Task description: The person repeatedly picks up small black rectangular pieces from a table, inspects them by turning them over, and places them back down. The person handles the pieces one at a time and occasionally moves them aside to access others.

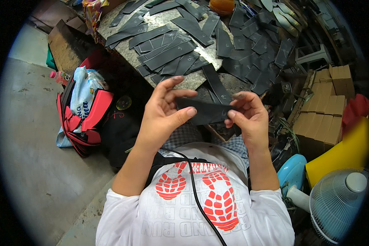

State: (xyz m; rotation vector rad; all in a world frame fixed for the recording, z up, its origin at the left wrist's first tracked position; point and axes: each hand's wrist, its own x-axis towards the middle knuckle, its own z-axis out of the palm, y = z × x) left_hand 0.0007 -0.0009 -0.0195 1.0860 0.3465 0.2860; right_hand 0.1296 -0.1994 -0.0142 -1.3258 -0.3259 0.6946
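A black strip of leather-like material [207, 112] is stretched between my two hands, above my lap and in front of the worktable. My left hand [170, 104] pinches its left end between thumb and fingers, the other fingers curled loosely. At the strip's right end, my right hand [247, 111] grips it between thumb and forefinger. Just beyond my hands, another black strip [216, 84] hangs over the table's near edge. Many similar black strips [170, 56] lie in overlapping piles on the speckled tabletop [129, 53], several with pale handwritten marks.
On the left are red straps [97, 110], a light-blue plastic bag [81, 88] and a pink-capped bottle [59, 77]. Cardboard boxes [322, 108], a yellow object [340, 149] and a fan [338, 205] stand at right. A black cable [194, 184] runs down my shirt.
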